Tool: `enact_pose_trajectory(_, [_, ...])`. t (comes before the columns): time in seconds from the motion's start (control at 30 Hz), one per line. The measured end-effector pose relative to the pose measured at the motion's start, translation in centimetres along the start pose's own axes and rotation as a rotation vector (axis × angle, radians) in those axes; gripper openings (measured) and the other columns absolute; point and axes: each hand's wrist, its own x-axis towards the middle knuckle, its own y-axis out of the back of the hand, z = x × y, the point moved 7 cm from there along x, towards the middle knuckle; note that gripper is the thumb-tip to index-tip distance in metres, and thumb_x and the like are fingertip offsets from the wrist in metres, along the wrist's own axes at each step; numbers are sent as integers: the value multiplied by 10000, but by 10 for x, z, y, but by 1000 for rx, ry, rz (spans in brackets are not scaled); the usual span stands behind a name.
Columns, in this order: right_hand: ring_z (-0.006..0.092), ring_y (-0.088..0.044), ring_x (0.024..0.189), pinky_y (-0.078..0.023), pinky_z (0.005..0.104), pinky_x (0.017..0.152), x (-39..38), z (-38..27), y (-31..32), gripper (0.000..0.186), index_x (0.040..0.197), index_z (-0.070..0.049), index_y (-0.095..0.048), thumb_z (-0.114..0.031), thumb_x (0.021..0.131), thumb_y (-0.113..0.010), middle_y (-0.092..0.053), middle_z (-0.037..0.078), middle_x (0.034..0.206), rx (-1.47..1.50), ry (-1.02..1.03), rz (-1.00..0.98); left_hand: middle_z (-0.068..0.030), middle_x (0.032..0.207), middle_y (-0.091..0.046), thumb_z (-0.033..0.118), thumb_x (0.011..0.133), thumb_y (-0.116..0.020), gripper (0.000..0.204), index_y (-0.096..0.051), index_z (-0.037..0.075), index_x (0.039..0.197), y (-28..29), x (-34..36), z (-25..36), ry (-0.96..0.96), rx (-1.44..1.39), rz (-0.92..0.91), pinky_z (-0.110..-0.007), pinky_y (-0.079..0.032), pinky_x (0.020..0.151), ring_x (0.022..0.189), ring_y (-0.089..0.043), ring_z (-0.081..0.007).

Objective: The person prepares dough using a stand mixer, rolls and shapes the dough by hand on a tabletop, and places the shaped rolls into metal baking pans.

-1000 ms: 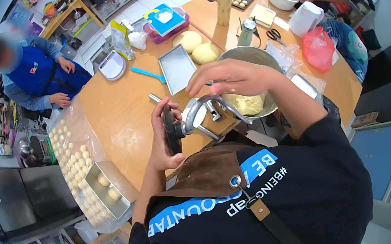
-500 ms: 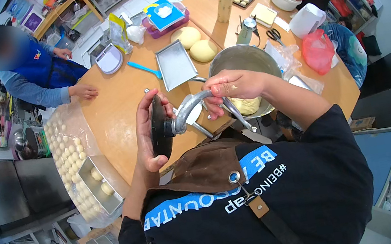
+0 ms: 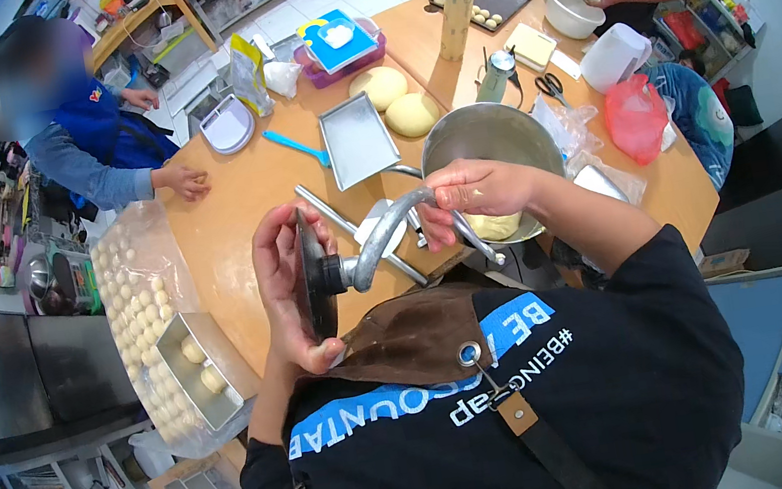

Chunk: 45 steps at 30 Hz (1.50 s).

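Both of my hands hold a grey metal dough hook (image 3: 373, 244) with a round black disc (image 3: 317, 274) at its left end. My left hand (image 3: 283, 276) is closed around the disc, its thumb at the lower edge. My right hand (image 3: 483, 186) pinches the curved metal, whose tip points down past my fingers. Just beyond the right hand stands a steel mixing bowl (image 3: 546, 132). Pale dough (image 3: 494, 226) lies in it, partly hidden by my wrist and the hook. Below the hook, metal rods (image 3: 405, 270) and a white flat piece rest near the table edge.
A metal tray (image 3: 359, 140), blue spatula (image 3: 298, 147) and two large dough balls (image 3: 411, 115) lie ahead. At left are rows of small dough balls (image 3: 139, 302) and a loaf tin (image 3: 232, 395). One person's hand (image 3: 183, 181) is at the left; another person holds dough over a white bowl (image 3: 574, 13).
The hook and both hands have shifted slightly; the left hand has moved a little left. The person at left has leaned and curled their fingers on the table.
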Motion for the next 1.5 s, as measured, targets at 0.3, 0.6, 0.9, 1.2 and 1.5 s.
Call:
enact_pose_trajectory(0.3, [189,-571,795,-469,370,811,0,26,8,351,794,-52,-476,-334,989,-403,-541,75,740,62,-32,143,-189,1238,-296,369,479,-833,1020,-264,140,1293,4,-5,17,-257,290,-127,-360,-295,910,1097,-349,-244])
enact_pose_trajectory(0.6, [241,-566,716,-439,352,711,-4,13,21,315,820,-45,-531,-269,983,-381,-584,86,729,-823,-177,397,-189,1206,-308,252,444,-840,895,-350,176,1189,-9,-8,20,-337,664,-164,-371,-315,884,1056,-360,-269])
enact_pose_trajectory(0.9, [391,-587,745,-440,495,668,-8,-1,16,277,809,-43,-534,-269,942,-444,-603,181,764,-1437,-494,761,-181,1198,-333,262,464,-897,841,-391,280,1135,-21,-16,9,-445,875,-139,-399,-367,823,1068,-385,-322])
enact_pose_trajectory(1.2, [355,-585,903,-458,449,760,-78,-20,78,201,976,-61,-601,-222,890,-515,-626,165,934,-1226,-510,821,-139,1294,-323,394,536,-813,1006,-251,141,1331,54,-8,13,-276,296,275,-362,-374,896,1109,-415,-255])
enact_pose_trajectory(1.5, [314,-595,1011,-470,409,858,-85,136,136,560,1203,-149,-568,-155,676,-761,-629,119,1088,-1718,-629,187,-147,1227,-444,516,634,-698,836,-425,45,1269,38,-10,-33,318,-1072,365,-388,-395,862,1077,-447,-283])
